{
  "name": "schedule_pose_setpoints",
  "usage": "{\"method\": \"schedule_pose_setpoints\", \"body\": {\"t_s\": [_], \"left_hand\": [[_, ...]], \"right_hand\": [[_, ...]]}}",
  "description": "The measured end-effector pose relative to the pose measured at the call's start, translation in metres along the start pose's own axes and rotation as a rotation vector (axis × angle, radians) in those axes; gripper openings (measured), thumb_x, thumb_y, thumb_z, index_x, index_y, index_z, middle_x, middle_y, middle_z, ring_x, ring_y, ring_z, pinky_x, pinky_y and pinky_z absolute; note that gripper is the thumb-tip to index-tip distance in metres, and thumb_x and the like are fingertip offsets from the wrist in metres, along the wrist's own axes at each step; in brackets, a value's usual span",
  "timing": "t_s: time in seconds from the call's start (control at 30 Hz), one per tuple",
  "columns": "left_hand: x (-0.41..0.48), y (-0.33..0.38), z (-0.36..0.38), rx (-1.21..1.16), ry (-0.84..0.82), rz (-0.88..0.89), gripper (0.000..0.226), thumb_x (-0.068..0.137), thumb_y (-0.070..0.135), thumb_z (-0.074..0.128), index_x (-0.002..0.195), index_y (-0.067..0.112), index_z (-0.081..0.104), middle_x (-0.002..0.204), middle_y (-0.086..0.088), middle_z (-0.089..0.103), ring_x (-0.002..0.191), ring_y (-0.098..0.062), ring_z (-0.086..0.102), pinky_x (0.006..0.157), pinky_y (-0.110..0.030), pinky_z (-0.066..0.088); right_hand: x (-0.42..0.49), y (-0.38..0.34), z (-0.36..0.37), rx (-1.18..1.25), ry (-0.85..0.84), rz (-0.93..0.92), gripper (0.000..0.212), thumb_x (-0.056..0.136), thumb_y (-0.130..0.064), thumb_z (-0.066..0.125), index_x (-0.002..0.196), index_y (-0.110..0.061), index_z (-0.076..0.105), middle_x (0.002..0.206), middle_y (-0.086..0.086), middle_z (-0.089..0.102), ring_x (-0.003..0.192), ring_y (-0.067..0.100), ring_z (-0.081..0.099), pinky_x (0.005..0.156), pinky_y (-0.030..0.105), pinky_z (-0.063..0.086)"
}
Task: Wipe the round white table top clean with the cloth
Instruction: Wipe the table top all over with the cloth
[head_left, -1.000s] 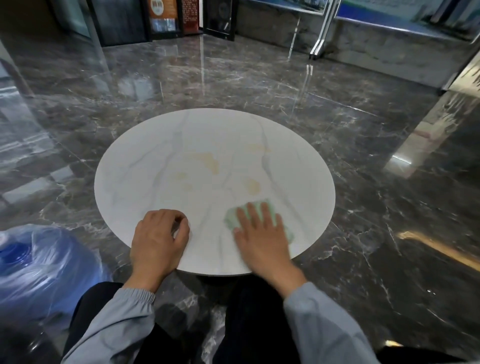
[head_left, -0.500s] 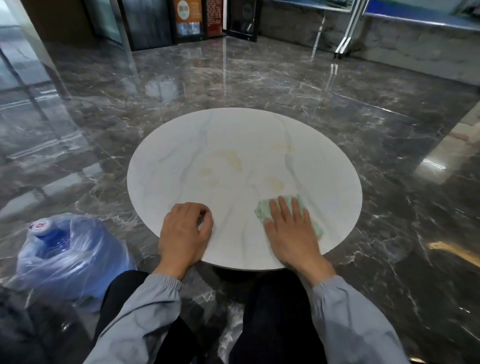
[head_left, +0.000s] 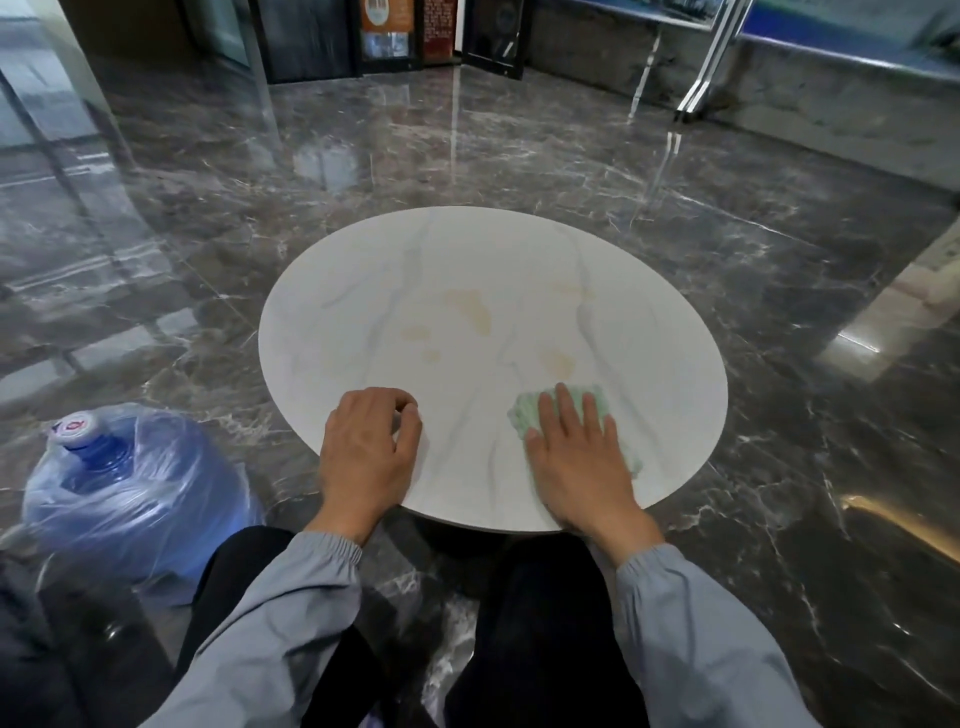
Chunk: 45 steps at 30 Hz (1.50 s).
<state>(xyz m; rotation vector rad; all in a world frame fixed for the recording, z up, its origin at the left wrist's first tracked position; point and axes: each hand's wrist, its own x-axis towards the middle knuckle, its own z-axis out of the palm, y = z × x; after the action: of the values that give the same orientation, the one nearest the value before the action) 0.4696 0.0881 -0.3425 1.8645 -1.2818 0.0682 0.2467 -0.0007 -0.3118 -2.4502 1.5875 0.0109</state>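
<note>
Floor (head_left: 519, 156): one, dark glossy marble with pale veins, lying all round the table.
Table (head_left: 363, 291): one, a round white top with faint grey veining. Its 6 o'clock edge is nearest the person.
Water bottle (head_left: 130, 483): one, large and blue with a blue cap, wrapped in clear plastic film. It stands on the floor at 8 o'clock from the table, apart from it.
Legs (head_left: 535, 623): two, in dark trousers, below the table's 6 o'clock edge.
Sleeves (head_left: 291, 623): two, grey with elastic cuffs, one on each forearm.
Left hand (head_left: 366, 457): one, resting on the table near 7 o'clock. The fingers are curled under into a loose fist, the thumb is by the forefinger, and nothing shows in its hold.
Right hand (head_left: 576, 462): one, at about 5 o'clock on the table. The palm is down and the fingers straight and slightly spread, pressing flat on the cloth.
Cloth (head_left: 524, 415): one, pale green, lying on the table at 5 o'clock. It is mostly under the right hand and shows past the fingertips and on both sides.
Stains (head_left: 472, 309): four plain yellowish patches around the middle of the table and a fifth, fainter, toward 1 o'clock. The nearest lies just beyond the cloth.
</note>
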Motion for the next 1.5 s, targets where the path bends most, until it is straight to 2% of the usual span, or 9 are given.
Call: {"method": "schedule_pose_setpoints", "body": {"t_s": [0.2,0.43,0.67,0.87,0.93,1.1,1.23,1.33,1.5], "left_hand": [[0.000,-0.005,0.000,-0.020,-0.015,-0.023,0.025,0.101,0.034,0.046,0.102,0.019,0.066,0.094,0.004,0.063,0.096,-0.021,0.053,0.083,-0.034,0.039],[-0.001,-0.004,-0.004,0.025,-0.046,-0.013,0.014,0.095,0.012,0.064,0.108,0.016,0.065,0.100,0.001,0.065,0.103,-0.025,0.055,0.086,-0.041,0.048],[-0.002,-0.003,-0.008,0.017,-0.038,0.040,0.027,0.090,-0.002,0.058,0.109,0.016,0.065,0.104,0.001,0.063,0.106,-0.021,0.051,0.088,-0.028,0.037],[0.001,-0.017,-0.016,-0.053,-0.005,0.077,0.032,0.087,-0.011,0.058,0.110,0.010,0.066,0.108,-0.004,0.062,0.107,-0.021,0.048,0.096,-0.008,0.027],[0.000,-0.026,-0.018,-0.047,0.027,0.072,0.027,0.089,-0.006,0.057,0.108,0.010,0.066,0.107,-0.004,0.062,0.106,-0.022,0.049,0.099,-0.010,0.028],[-0.005,-0.043,-0.018,-0.016,0.085,-0.012,0.021,0.090,0.009,0.053,0.107,0.015,0.065,0.113,0.000,0.062,0.117,-0.026,0.054,0.102,-0.043,0.041],[-0.006,-0.047,-0.015,-0.134,0.064,-0.085,0.021,0.101,0.014,0.049,0.112,0.014,0.067,0.126,-0.002,0.064,0.133,-0.027,0.052,0.116,-0.049,0.037],[-0.008,-0.042,-0.019,-0.236,0.049,-0.146,0.028,0.106,0.023,0.045,0.123,0.014,0.066,0.129,0.005,0.064,0.132,-0.022,0.053,0.116,-0.043,0.037],[-0.009,-0.037,-0.025,-0.353,0.069,-0.202,0.039,0.111,0.033,0.032,0.131,0.025,0.063,0.125,0.025,0.060,0.125,0.009,0.048,0.116,-0.033,0.035]], "right_hand": [[-0.027,-0.067,0.017,-0.037,-0.027,-0.388,0.059,0.110,-0.049,0.017,0.166,-0.032,0.005,0.173,-0.011,-0.004,0.159,0.016,-0.014,0.128,0.042,-0.006],[0.009,0.002,-0.001,-0.019,-0.013,-0.026,0.059,0.110,-0.047,0.015,0.166,-0.034,0.001,0.173,-0.003,-0.013,0.159,0.021,-0.014,0.127,0.044,-0.005],[-0.026,-0.071,0.019,-0.043,-0.037,-0.414,0.058,0.110,-0.048,0.015,0.166,-0.035,0.003,0.172,-0.012,-0.010,0.158,0.015,-0.018,0.128,0.040,-0.008],[0.005,-0.034,0.006,-0.034,-0.045,-0.168,0.058,0.110,-0.047,0.017,0.165,-0.036,0.001,0.173,-0.009,-0.009,0.159,0.017,-0.014,0.127,0.042,-0.005],[-0.005,-0.061,0.013,-0.066,-0.029,-0.198,0.059,0.110,-0.046,0.015,0.165,-0.033,0.000,0.173,-0.007,-0.009,0.159,0.023,-0.015,0.127,0.045,-0.006],[-0.035,-0.106,0.026,-0.015,-0.024,-0.465,0.058,0.110,-0.050,0.015,0.165,-0.035,0.007,0.173,-0.012,-0.004,0.158,0.017,-0.015,0.128,0.043,-0.007],[-0.007,-0.060,0.013,-0.043,-0.016,-0.284,0.058,0.109,-0.048,0.016,0.165,-0.036,0.005,0.173,-0.011,-0.004,0.159,0.014,-0.010,0.127,0.040,0.000],[-0.004,-0.056,0.011,-0.027,-0.035,-0.144,0.058,0.110,-0.046,0.013,0.166,-0.034,0.000,0.173,-0.009,-0.010,0.158,0.020,-0.015,0.128,0.045,-0.006],[-0.044,-0.119,0.041,-0.068,0.049,-0.479,0.058,0.110,-0.047,0.020,0.166,-0.030,0.015,0.173,-0.004,0.009,0.160,0.027,-0.003,0.128,0.050,0.003]]}}
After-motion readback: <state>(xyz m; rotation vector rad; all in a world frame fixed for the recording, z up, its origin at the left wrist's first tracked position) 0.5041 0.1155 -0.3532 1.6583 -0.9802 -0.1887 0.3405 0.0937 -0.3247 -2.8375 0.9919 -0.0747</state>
